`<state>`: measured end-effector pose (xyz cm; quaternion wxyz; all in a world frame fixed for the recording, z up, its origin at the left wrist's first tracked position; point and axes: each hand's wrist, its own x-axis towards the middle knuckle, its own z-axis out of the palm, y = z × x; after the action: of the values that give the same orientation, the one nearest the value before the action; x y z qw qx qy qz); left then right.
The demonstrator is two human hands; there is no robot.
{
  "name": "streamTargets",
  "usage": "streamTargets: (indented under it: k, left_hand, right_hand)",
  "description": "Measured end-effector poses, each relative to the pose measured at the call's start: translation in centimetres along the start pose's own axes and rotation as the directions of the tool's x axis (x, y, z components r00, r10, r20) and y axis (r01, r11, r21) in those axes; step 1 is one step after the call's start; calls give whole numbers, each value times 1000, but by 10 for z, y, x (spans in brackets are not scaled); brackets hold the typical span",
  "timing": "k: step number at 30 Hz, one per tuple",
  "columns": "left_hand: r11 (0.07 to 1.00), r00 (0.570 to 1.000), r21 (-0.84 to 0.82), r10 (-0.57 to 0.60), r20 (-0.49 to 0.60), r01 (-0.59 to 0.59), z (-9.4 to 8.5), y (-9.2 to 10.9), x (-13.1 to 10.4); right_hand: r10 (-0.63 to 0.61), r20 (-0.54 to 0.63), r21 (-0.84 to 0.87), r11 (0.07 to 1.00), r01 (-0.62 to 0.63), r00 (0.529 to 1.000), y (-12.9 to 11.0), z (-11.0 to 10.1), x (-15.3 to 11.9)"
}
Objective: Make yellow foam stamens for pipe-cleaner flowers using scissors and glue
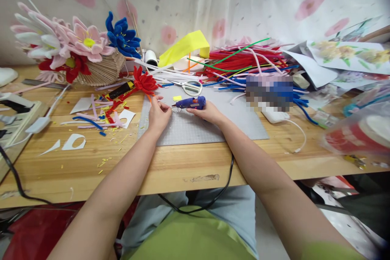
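Observation:
My right hand [207, 112] is wrapped round a blue hot glue gun [191, 102], its nozzle pointing left. Close to that nozzle, my left hand [159, 114] is closed in a pinch; whatever is between its fingertips is too small to make out. Just behind the left hand is a red fuzzy-stem flower [145, 81], with an orange stem [149, 98] reaching down to the fingers. Both hands are over a grey cutting mat [207, 130]. A small yellow piece [177, 98] and white-handled scissors [192, 88] lie beyond the glue gun.
Fuzzy flowers stand in a woven basket [103, 69] at the left. Scraps and cut paper [74, 141] litter the table [122, 170] there. Bundled red stems [250, 63] lie at the back. A black cord [230, 174] hangs over the front edge. A red cup [356, 134] is right.

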<state>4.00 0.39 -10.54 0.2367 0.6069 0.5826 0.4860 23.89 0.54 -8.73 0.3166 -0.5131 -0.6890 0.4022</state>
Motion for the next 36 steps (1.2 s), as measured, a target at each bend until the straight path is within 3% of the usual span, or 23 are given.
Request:
streamTargets:
  k: [26, 36]
  left_hand:
    - [999, 1000, -33, -2, -5, 2, 1, 0, 0]
    - [999, 1000, -32, 10, -3, -10, 2, -2, 0]
  right_hand:
    - [81, -63, -61, 995, -85, 995, 5, -5, 2]
    - [12, -6, -28, 1000, -12, 1000, -3, -2, -3]
